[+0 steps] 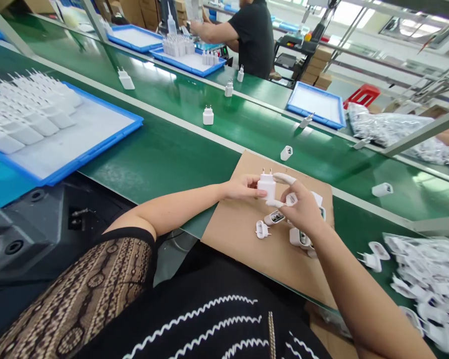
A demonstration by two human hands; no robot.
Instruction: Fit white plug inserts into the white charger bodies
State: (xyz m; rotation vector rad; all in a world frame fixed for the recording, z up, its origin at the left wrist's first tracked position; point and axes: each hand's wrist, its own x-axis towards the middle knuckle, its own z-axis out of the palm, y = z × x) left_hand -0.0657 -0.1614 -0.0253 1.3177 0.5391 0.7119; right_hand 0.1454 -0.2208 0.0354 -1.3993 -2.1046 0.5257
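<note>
A white two-pin plug charger [266, 188] is held upright over the cardboard sheet, its metal pins pointing up. My left hand [243, 187] is closed on its left side, with the thumb across the front. My right hand [300, 204], wearing white finger cots on thumb and forefinger, reaches round the charger's right side. Its forefinger lies by the top corner and its thumb by the bottom edge. Below them on the cardboard [234, 227] rest a loose pin cap [262, 230] and an open charger housing [274, 217]. Further housings [300, 238] lie partly hidden under my right wrist.
A blue-rimmed tray [108, 134] packed with chargers stands at left. Several chargers, including one standing upright [208, 115], are spread along the green belt [172, 112]. White caps [430, 289] heap up at right. Across the belt, a co-worker [252, 37] stands near more trays.
</note>
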